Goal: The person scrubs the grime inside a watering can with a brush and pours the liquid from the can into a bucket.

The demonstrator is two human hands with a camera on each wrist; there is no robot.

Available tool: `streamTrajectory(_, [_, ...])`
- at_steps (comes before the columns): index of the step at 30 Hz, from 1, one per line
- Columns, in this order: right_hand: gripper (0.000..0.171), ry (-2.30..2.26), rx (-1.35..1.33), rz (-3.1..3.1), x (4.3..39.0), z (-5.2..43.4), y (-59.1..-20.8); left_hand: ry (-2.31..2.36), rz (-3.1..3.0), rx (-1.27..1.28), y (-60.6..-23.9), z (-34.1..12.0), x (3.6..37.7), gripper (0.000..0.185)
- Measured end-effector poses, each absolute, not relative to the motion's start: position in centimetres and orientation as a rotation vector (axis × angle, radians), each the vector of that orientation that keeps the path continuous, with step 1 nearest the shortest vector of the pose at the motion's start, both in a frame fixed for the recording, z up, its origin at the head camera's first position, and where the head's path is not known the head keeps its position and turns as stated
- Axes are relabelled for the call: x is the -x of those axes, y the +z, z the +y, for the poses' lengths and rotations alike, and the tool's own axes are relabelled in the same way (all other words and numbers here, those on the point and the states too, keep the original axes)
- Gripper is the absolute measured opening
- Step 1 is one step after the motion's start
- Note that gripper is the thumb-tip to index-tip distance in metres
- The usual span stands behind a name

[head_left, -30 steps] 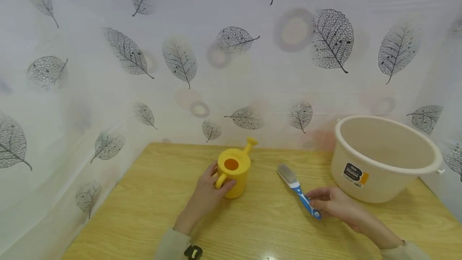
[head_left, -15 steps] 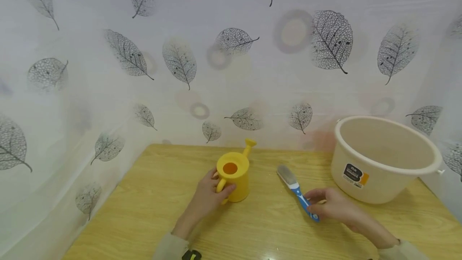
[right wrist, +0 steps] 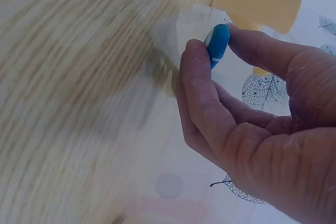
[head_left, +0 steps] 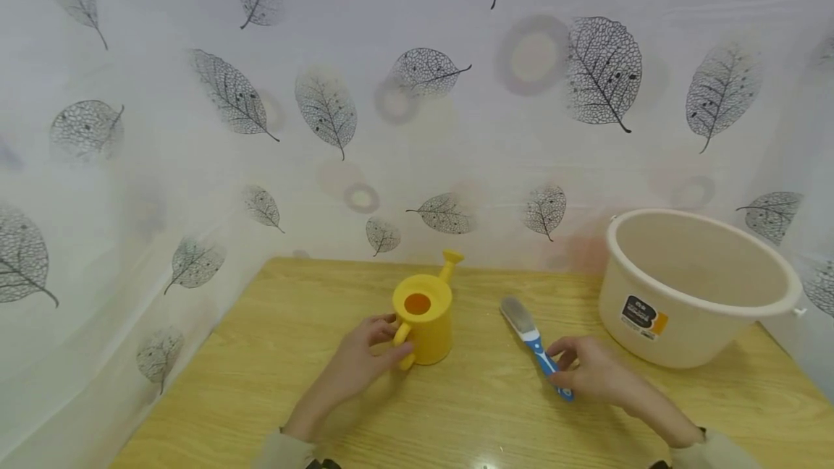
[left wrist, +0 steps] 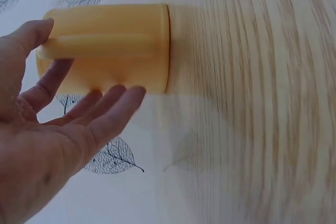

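Pinching brush (head_left: 536,347) handle in right hand (head_left: 589,375) grip

Lighting: bright, even, diffuse; source not shown. Shadows: soft and faint, short ones under the watering can (head_left: 423,328) and basin (head_left: 691,284). Glare: one small bright spot on the table (head_left: 485,465) at its near edge. Head view: sharp at centre, wide-angle bending towards the edges, sleeves blurred at the bottom. Wrist views: wood grain smeared by motion blur; left hand (left wrist: 47,140) and right hand (right wrist: 252,129) close up, slightly soft.
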State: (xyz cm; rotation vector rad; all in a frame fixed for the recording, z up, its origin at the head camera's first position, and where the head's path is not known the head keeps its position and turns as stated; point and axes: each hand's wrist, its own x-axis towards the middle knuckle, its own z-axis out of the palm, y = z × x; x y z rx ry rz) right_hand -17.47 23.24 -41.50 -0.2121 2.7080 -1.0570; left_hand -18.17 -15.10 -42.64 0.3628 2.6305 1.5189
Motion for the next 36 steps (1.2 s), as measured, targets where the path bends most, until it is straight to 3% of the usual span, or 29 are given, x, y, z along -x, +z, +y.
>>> streamTrajectory(11, [0.040, -0.896, 0.256, 2.787, 17.7, 22.0, -41.3, 1.783, 2.238, -0.350, -42.6, -16.2, 18.1, 0.039])
streamTrajectory(36, [0.032, -0.803, 0.260, 2.844, 19.8, 19.6, -41.9, 1.919, 2.221, -0.376, -44.3, -14.1, 19.8, 0.038])
